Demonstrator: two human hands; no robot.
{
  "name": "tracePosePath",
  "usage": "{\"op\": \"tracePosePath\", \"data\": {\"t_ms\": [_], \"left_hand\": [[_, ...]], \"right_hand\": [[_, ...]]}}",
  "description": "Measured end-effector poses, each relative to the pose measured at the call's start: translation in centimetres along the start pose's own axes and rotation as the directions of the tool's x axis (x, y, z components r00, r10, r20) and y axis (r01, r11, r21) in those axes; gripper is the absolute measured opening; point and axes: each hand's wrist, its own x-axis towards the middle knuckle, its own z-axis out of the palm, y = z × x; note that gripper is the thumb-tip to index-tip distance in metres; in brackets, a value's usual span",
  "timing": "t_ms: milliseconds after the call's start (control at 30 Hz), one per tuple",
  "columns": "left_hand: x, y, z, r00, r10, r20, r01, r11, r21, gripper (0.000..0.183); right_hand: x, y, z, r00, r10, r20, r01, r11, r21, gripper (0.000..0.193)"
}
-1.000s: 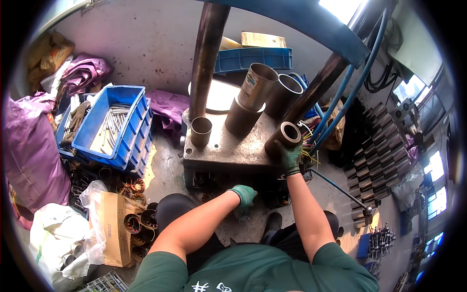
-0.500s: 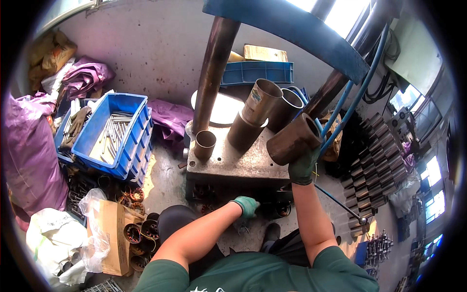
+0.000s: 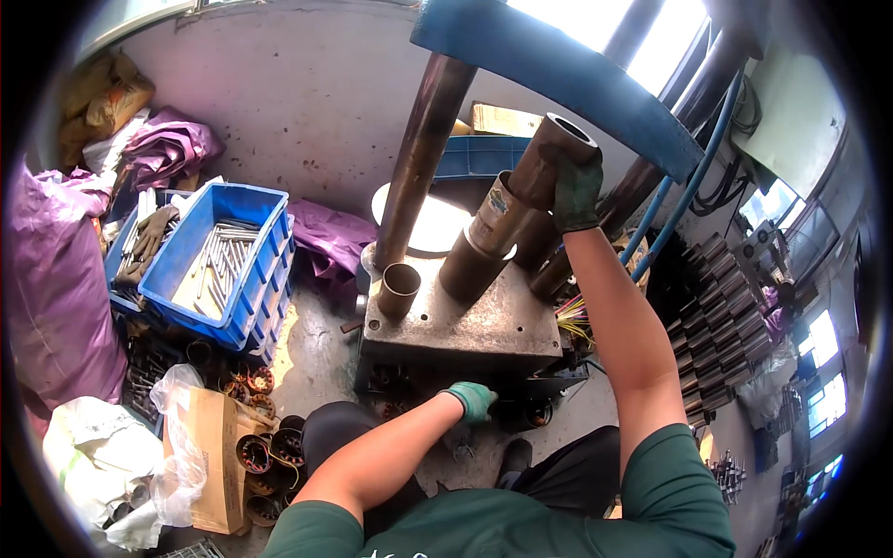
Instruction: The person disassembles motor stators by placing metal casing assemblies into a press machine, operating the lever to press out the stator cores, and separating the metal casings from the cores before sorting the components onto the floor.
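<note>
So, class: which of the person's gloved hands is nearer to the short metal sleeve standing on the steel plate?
Left. The left hand rests just below the plate's front edge, near the short metal sleeve; the right hand is raised high, gripping a rusty tube.

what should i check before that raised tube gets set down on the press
1. Grip on the metal tube: the gloved right hand is wrapped around it, lifted and tilted. Ok.
2. Left hand: low at the front edge of the steel plate, away from the tube. Ok.
3. Landing spot: the upright sleeve stands right below the tube. Whether the two line up, cannot tell.
4. Plate: a short ring stands at the left, apart from the sleeve. Ok.
5. Loose coloured wires hang at the plate's right edge. Not ok.
</note>
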Motion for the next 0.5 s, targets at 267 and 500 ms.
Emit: {"op": "tracePosePath", "data": {"t_ms": [267,500], "left_hand": [[0.5,-0.8,0.8,1.000,-0.007,-0.007,0.007,1.000,-0.010,0.053],[1.0,-0.7,1.1,1.000,-0.011,-0.012,0.010,1.000,-0.007,0.052]], "right_hand": [[-0.6,1.6,2.4,0.998,-0.052,0.037,0.054,0.996,-0.069,0.044],[-1.5,-0.7,1.2,0.990,0.054,0.129,-0.030,0.983,-0.181,0.061]]}}
